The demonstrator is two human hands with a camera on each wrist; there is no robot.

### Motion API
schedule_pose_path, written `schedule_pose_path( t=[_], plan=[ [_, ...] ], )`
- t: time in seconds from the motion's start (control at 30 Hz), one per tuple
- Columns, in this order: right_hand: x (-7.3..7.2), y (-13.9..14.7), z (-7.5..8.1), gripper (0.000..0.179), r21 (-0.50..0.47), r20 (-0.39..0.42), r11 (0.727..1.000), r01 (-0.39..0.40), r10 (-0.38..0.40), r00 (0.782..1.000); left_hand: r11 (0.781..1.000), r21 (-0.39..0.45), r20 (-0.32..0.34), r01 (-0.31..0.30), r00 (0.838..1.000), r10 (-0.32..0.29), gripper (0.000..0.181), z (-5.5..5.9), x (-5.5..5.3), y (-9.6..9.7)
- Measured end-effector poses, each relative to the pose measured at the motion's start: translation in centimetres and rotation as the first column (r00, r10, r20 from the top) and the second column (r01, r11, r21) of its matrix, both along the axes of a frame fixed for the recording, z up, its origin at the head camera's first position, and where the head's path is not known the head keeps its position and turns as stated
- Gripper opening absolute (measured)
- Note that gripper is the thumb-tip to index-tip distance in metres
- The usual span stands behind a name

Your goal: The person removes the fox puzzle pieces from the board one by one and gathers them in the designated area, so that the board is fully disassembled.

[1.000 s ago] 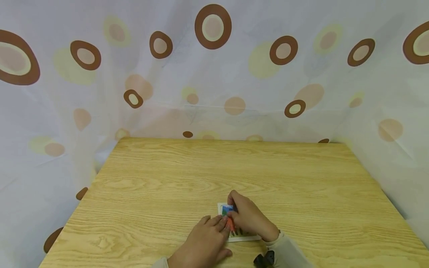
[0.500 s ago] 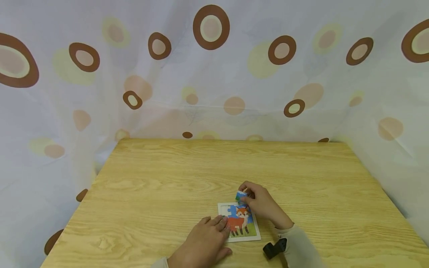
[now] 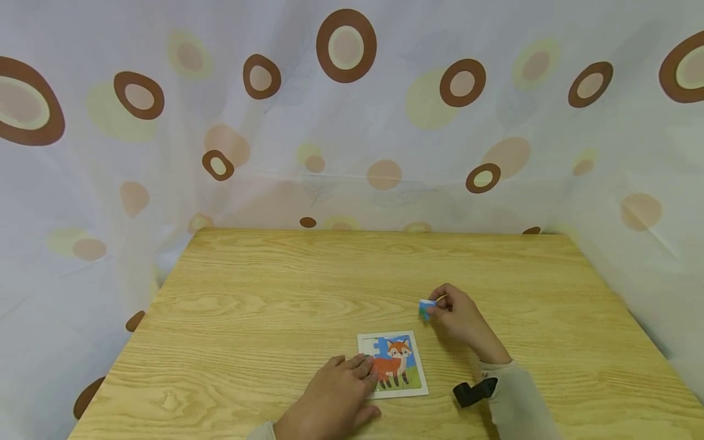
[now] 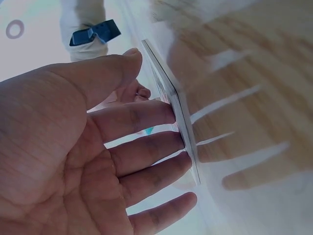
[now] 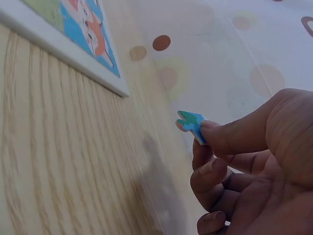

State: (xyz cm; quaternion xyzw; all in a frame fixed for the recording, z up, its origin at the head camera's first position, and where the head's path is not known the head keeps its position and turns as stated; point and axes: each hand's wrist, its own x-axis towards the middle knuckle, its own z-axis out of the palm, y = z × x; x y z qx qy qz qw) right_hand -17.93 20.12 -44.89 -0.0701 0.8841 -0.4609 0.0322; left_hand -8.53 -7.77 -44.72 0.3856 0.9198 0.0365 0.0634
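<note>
A square jigsaw puzzle point(image 3: 389, 365) with a white frame and a fox picture lies on the table. Its upper left corner shows a bare white gap where a piece is out. My left hand point(image 3: 335, 397) rests with straight fingers on the puzzle's left side; in the left wrist view the fingertips point(image 4: 183, 159) meet the frame's edge point(image 4: 178, 105). Up and to the right of the puzzle, my right hand point(image 3: 462, 318) pinches a blue and green puzzle piece point(image 3: 426, 308) between thumb and finger. The right wrist view shows this piece point(image 5: 191, 123) held above the tabletop.
The wooden table point(image 3: 264, 293) stretches away to a patterned cloth point(image 3: 352, 134) that hangs behind it and at both sides. A black device point(image 3: 474, 392) is strapped at the right sleeve.
My right hand has lifted the puzzle piece off the board and carried it away to the upper right, baring the corner gap. The left hand has stayed in place.
</note>
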Motion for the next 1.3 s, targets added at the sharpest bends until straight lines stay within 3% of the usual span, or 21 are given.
schedule_pose_path(
  t=[0.17, 0.53, 0.9, 1.1, 1.3],
  plan=[
    [-0.4, 0.6, -0.6, 0.011, 0.009, -0.029, 1.0, -0.007, 0.007, 1.0, 1.0, 0.006, -0.007, -0.001, 1.0, 0.001, 0.055, 0.0, 0.0, -0.1],
    [-0.2, 0.8, -1.7, 0.01, 0.14, -0.055, 0.99, -0.001, 0.008, 0.998, 1.0, 0.004, 0.009, -0.01, 1.0, 0.01, 0.054, 0.3, 0.0, -0.1],
    [0.0, 0.3, -1.7, 0.008, 0.242, -0.108, 0.97, 0.028, -0.002, 0.994, 1.0, 0.003, -0.003, -0.008, 1.0, 0.008, 0.053, 0.2, 0.0, 0.0],
    [0.1, 0.3, -2.0, 0.008, 0.243, -0.092, 0.97, 0.028, -0.006, 0.996, 1.0, -0.01, 0.022, -0.013, 1.0, 0.013, 0.054, 0.2, -0.1, 0.0],
    [0.0, 0.3, -1.9, 0.008, 0.236, -0.077, 0.972, 0.018, 0.0, 0.997, 1.0, 0.001, 0.004, -0.016, 1.0, 0.016, 0.052, 0.1, -0.1, -0.1]
  ],
)
